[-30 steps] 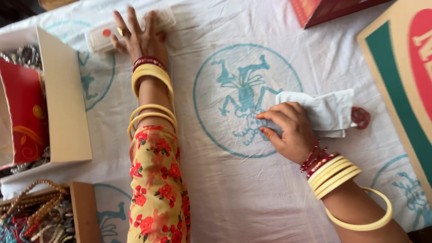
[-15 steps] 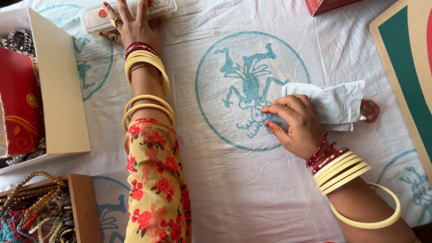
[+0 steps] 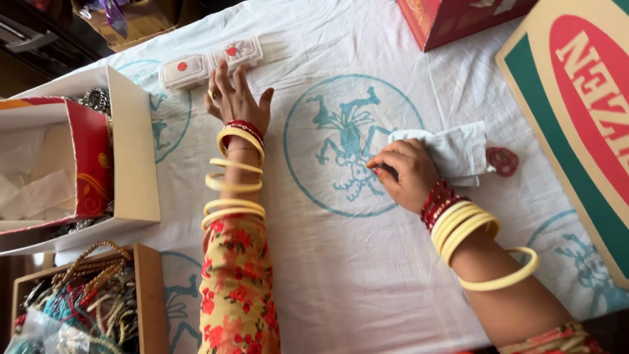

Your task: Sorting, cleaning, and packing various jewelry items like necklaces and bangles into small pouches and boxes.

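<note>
Two small clear boxes (image 3: 211, 62) lie on the white printed cloth (image 3: 341, 262), just beyond the left hand (image 3: 237, 99), whose spread fingers rest flat below them, fingertips near their edge. Right of that hand, past the blue printed circle (image 3: 354, 144), the right hand (image 3: 403, 174) pinches a crumpled white tissue (image 3: 452, 149). A red ring (image 3: 502, 160) lies just beside the tissue.

We see a white tablecloth (image 3: 341, 275) printed with teal-blue circular figures, a white tissue (image 3: 452, 152), pale yellow bangles (image 3: 230, 183) beside red ones, a yellow sleeve (image 3: 237, 288) with red flowers, small white boxes (image 3: 209, 62) with red dots, and a red carton (image 3: 458, 19).
</note>
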